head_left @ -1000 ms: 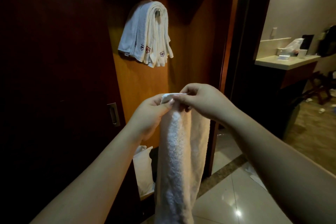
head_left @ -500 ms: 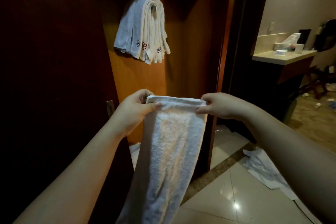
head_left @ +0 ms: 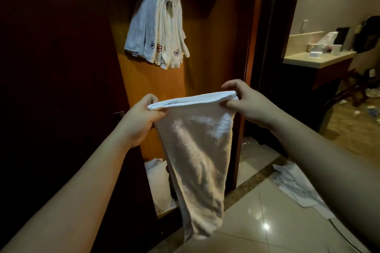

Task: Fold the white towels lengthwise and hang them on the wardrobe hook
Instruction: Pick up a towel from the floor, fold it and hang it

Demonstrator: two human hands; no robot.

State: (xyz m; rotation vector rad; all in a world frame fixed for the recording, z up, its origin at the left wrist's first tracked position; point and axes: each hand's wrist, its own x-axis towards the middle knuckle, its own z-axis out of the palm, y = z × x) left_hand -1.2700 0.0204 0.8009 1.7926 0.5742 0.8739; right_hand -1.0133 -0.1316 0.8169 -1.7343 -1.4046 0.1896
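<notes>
A white towel [head_left: 197, 150] hangs in front of me, folded lengthwise, its top edge stretched level. My left hand [head_left: 141, 117] pinches the top left corner and my right hand [head_left: 244, 104] pinches the top right corner. Higher up, several folded white towels [head_left: 160, 28] with small embroidered flowers drape over the wardrobe hook [head_left: 169, 4], which is mostly hidden by them. The hook sits on the orange wood panel inside the open wardrobe.
A dark wardrobe door [head_left: 57, 88] stands at the left. White cloth [head_left: 158, 178] lies low inside the wardrobe and crumpled white sheets [head_left: 296, 187] lie on the tiled floor at right. A counter [head_left: 316, 59] with small items stands beyond the doorway.
My hands have drawn apart, spreading the towel's top edge wider. The view has shifted so the hung towels sit a little lower in view than half a second ago.
</notes>
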